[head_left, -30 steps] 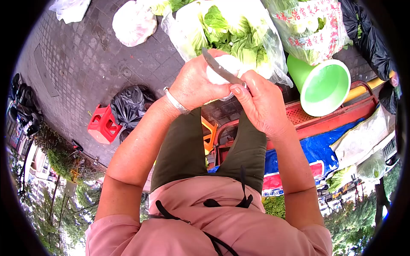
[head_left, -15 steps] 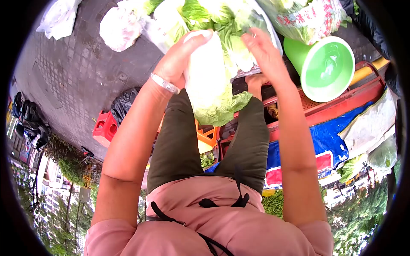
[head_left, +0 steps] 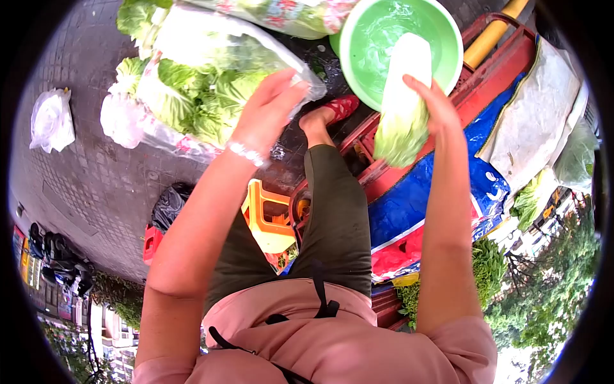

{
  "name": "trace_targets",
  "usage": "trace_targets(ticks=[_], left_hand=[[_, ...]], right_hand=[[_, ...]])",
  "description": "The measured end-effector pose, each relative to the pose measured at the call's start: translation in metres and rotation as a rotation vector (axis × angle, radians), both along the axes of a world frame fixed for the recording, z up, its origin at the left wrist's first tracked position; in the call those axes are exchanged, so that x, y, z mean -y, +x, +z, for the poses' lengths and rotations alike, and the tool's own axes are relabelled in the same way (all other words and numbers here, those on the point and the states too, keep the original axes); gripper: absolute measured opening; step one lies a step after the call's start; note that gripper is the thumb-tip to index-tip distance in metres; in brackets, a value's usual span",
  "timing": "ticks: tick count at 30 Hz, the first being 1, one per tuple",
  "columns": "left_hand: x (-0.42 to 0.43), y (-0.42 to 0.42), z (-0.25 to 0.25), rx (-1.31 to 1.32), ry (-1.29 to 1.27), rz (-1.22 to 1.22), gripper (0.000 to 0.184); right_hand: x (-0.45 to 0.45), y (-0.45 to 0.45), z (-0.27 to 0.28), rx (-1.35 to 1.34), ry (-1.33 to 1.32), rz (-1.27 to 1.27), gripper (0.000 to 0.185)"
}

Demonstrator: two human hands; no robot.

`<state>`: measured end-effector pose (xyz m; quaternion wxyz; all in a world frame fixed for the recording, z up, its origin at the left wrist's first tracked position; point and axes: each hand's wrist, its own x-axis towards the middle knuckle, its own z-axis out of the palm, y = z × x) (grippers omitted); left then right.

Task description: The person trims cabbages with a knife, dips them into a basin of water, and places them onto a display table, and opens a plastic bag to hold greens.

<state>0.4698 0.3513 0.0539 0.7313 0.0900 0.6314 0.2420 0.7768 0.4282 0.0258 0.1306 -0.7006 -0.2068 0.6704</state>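
In my right hand (head_left: pixel 438 112) is a napa cabbage (head_left: pixel 406 89), a long head with a white base and pale green leaf tips. The hand grips it from the right side. Its white end reaches over the green basin (head_left: pixel 358 70), and its leafy end hangs outside the rim, towards me. My left hand (head_left: pixel 272 105), with a bracelet at the wrist, hovers beside the clear plastic bag (head_left: pixel 304 70) of leafy cabbages (head_left: pixel 185 96). Its fingers are stretched out and slightly blurred, and I see nothing held in them.
Water lies in the basin. A red metal frame (head_left: pixel 473 96) with a yellow bar (head_left: pixel 495 35) and a blue sheet (head_left: pixel 473 153) runs along the right. Orange (head_left: pixel 268 217) and red (head_left: pixel 152 243) plastic stools stand near my legs. A white bag (head_left: pixel 52 121) rests on the pavement.
The cabbage has gone from between both hands above my lap to my right hand at the basin. My left hand has let go of it. The view has turned to the right.
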Motion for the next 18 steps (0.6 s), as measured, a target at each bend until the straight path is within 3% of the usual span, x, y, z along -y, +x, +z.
trace_targets(ticks=[2,4,8,11,15,18], left_hand=[[0.02,-0.004,-0.011,-0.084,-0.131,-0.046,0.044],[0.047,-0.015,-0.027,-0.168,-0.187,-0.101,0.041],[0.088,-0.032,-0.035,-0.351,-0.275,-0.174,0.039],[0.105,-0.035,-0.039,-0.475,-0.256,-0.177,0.034],[0.115,-0.028,-0.05,-0.534,-0.057,-0.19,0.025],[0.082,-0.004,-0.051,-0.528,0.166,-0.21,0.021]], right_hand=[[-0.037,0.038,-0.04,0.26,0.048,0.248,0.094],[-0.068,0.053,-0.087,0.172,0.002,0.469,0.091],[-0.087,0.034,-0.152,0.667,0.008,0.953,0.09],[-0.064,0.02,-0.189,0.689,0.055,0.967,0.095],[-0.043,0.019,-0.219,0.533,0.243,0.532,0.103],[-0.049,0.022,-0.189,0.277,0.466,0.029,0.114]])
